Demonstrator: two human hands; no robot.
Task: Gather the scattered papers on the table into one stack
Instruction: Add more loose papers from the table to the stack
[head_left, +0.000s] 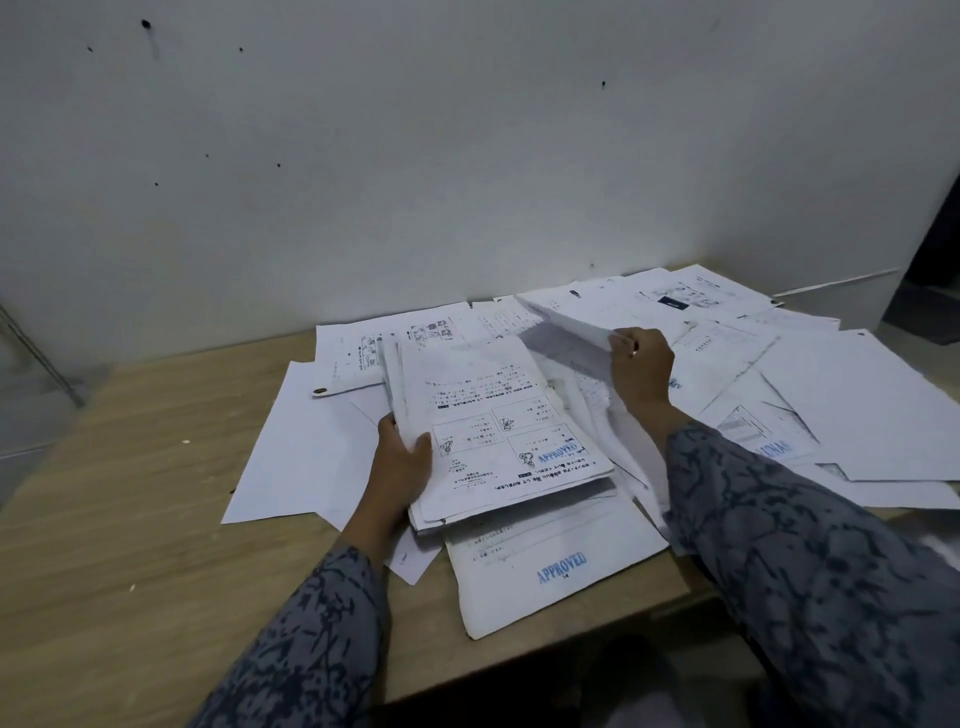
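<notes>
My left hand (402, 465) grips the left edge of a stack of printed papers (493, 426), held a little above the wooden table (130, 467); the top sheet carries a blue APPROVED stamp. To the right, my right hand (640, 366) pinches the edge of a single lifted sheet (569, 325). Several loose sheets (857, 395) lie scattered and overlapping across the right half of the table. A blank sheet (301, 452) lies to the left of the stack. Another stamped sheet (550, 566) lies at the table's front edge.
A white wall (467, 156) rises right behind the table. The table's front edge (519, 660) runs diagonally below the stamped sheet. Bare wood shows on the left side. Small crumbs (185, 442) dot the wood.
</notes>
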